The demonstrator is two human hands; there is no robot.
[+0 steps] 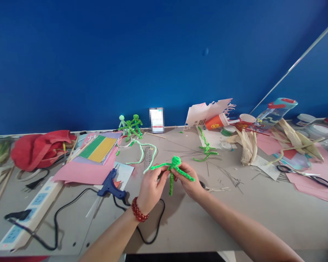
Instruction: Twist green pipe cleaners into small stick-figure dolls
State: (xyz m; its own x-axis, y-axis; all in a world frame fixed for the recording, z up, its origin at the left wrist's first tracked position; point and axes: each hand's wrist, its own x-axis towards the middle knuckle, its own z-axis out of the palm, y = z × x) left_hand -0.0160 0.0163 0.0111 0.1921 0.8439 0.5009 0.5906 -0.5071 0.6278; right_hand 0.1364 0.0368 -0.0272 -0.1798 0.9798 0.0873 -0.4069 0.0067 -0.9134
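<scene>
Between both hands, above the middle of the table, is a bright green pipe-cleaner figure (176, 161) with a round coiled head, two twisted arms spread sideways and a leg hanging down. My left hand (153, 183), with a red bead bracelet (139, 210) on the wrist, pinches its body from the left. From the other side my right hand (190, 180) grips the body below the right arm. Fingers hide part of the torso. Farther back, several finished-looking green figures (136, 123) stand near the wall, and pale green pipe cleaners (140, 153) lie in front of them.
A blue glue gun (112, 185) and its black cord lie left, beside a white power strip (34, 211). Scissors (306, 174) rest on pink paper at right. Thin wires (229, 174), a green twisted piece (206, 147) and red paper cups (216, 121) lie right of centre.
</scene>
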